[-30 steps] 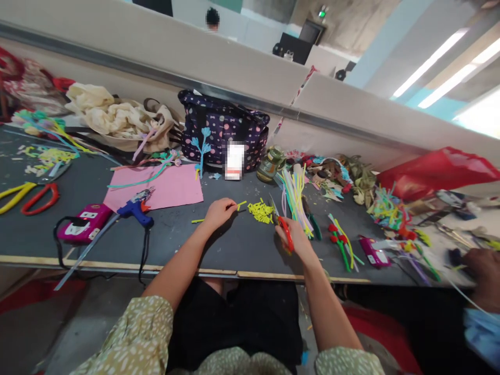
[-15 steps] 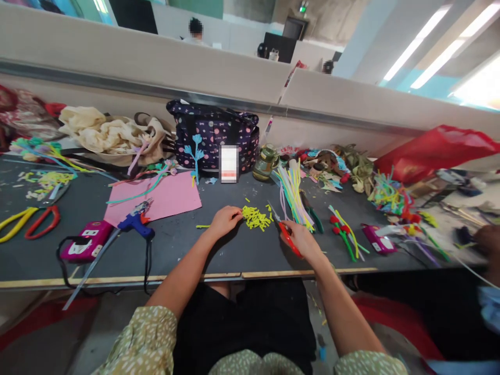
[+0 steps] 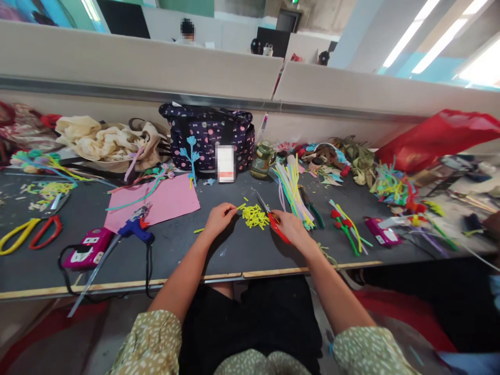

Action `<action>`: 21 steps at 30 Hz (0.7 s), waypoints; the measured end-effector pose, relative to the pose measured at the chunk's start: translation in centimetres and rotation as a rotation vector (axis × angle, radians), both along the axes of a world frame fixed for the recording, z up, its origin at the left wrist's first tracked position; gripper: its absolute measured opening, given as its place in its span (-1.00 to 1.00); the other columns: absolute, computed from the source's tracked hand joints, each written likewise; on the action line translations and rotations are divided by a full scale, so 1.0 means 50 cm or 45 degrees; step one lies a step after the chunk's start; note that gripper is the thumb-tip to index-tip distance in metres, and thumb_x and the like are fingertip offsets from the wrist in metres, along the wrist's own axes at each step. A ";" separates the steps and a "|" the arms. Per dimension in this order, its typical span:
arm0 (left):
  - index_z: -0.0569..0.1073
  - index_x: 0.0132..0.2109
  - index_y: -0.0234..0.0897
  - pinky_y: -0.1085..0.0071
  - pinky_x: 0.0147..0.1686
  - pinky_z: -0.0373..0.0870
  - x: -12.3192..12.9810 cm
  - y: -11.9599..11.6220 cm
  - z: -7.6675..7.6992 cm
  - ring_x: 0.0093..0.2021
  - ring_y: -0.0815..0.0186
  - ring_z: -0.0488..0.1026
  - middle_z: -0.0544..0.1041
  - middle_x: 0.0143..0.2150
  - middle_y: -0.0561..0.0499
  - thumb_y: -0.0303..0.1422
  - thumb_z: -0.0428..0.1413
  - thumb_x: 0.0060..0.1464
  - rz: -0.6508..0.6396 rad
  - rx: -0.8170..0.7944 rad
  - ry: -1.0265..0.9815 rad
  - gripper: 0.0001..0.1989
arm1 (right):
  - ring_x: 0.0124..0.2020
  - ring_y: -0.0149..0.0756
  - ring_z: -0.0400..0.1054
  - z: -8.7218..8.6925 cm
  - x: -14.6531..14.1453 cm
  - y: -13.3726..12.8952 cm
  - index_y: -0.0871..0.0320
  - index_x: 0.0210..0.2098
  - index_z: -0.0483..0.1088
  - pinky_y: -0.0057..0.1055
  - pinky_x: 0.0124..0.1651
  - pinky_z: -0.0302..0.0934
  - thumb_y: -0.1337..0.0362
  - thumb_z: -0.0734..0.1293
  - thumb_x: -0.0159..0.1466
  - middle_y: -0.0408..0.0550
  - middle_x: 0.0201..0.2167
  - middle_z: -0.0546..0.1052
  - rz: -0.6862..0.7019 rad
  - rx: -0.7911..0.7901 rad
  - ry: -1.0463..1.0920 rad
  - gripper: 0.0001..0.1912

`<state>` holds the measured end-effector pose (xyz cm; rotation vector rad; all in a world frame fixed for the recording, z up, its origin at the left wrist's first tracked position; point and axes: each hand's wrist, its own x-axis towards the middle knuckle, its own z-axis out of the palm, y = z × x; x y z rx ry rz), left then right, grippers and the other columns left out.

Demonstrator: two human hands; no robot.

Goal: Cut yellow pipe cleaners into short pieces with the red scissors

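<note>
Pinched in the fingers of my left hand [image 3: 221, 219] is a short yellow pipe cleaner [image 3: 241, 207], its end sticking out to the right. My right hand [image 3: 288, 227] grips red-handled scissors [image 3: 278, 229], whose blades point up and left over the dark table. Between both hands lies a pile of short yellow cut pieces [image 3: 255, 216]. Another bit of yellow pipe cleaner [image 3: 199, 230] rests left of my left wrist. Just beyond my right hand is a bundle of pastel pipe cleaners [image 3: 292, 190], with green-handled pliers [image 3: 312, 207] beside it.
A blue glue gun [image 3: 135, 229] and a pink sheet [image 3: 167, 200] are to the left, near larger red-and-yellow-handled scissors [image 3: 46, 232]. A patterned bag [image 3: 203, 138], a phone-like white panel [image 3: 225, 164] and a green jar [image 3: 262, 160] stand behind. Red flowers [image 3: 344, 223] lie right.
My right hand and the scissors have moved left, closer to the pile. The yellow pipe cleaner in my left hand now shows past the fingertips. The view has shifted slightly.
</note>
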<state>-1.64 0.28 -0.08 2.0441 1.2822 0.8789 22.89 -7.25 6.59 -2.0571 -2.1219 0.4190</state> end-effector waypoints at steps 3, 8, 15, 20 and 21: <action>0.54 -0.23 -0.26 0.42 -0.21 0.31 -0.006 0.003 -0.002 -0.24 0.31 0.46 0.57 -0.26 -0.01 -0.25 0.02 0.18 0.047 0.042 0.014 -0.76 | -0.10 -0.15 0.45 0.014 -0.027 0.045 0.13 0.01 0.44 -0.42 -0.18 0.18 0.25 0.15 0.33 0.11 -0.10 0.58 0.082 -0.064 -0.184 -0.65; 0.54 -0.25 -0.26 0.42 -0.19 0.31 -0.010 0.003 -0.003 -0.23 0.30 0.46 0.57 -0.26 -0.02 -0.27 0.02 0.18 0.039 0.018 -0.008 -0.77 | -0.18 -0.07 0.48 0.019 -0.043 0.056 0.15 -0.10 0.51 -0.38 -0.25 0.18 0.21 0.22 0.28 0.17 -0.18 0.59 0.166 -0.113 -0.231 -0.70; 0.53 -0.26 -0.25 0.42 -0.22 0.30 -0.003 0.002 0.000 -0.24 0.29 0.46 0.57 -0.26 -0.01 -0.27 0.03 0.17 0.059 -0.002 -0.048 -0.78 | -0.14 -0.11 0.49 0.021 0.032 -0.039 0.07 0.03 0.45 -0.41 -0.26 0.19 0.26 0.17 0.31 0.07 -0.14 0.60 0.067 -0.131 -0.194 -0.64; 0.54 -0.27 -0.25 0.42 -0.24 0.29 -0.004 0.003 -0.005 -0.26 0.29 0.46 0.57 -0.27 -0.01 -0.26 0.04 0.16 0.054 0.018 -0.049 -0.78 | -0.08 -0.12 0.48 -0.006 0.043 -0.053 0.18 0.05 0.42 -0.40 -0.17 0.22 0.31 0.14 0.34 0.17 -0.13 0.58 -0.164 -0.223 -0.240 -0.64; 0.54 -0.26 -0.25 0.42 -0.25 0.29 -0.005 0.004 -0.007 -0.27 0.29 0.46 0.57 -0.27 -0.01 -0.27 0.04 0.16 0.059 0.005 -0.051 -0.78 | -0.07 -0.12 0.47 -0.011 0.038 -0.055 0.19 0.04 0.42 -0.40 -0.16 0.22 0.31 0.14 0.34 0.17 -0.13 0.58 -0.153 -0.234 -0.233 -0.65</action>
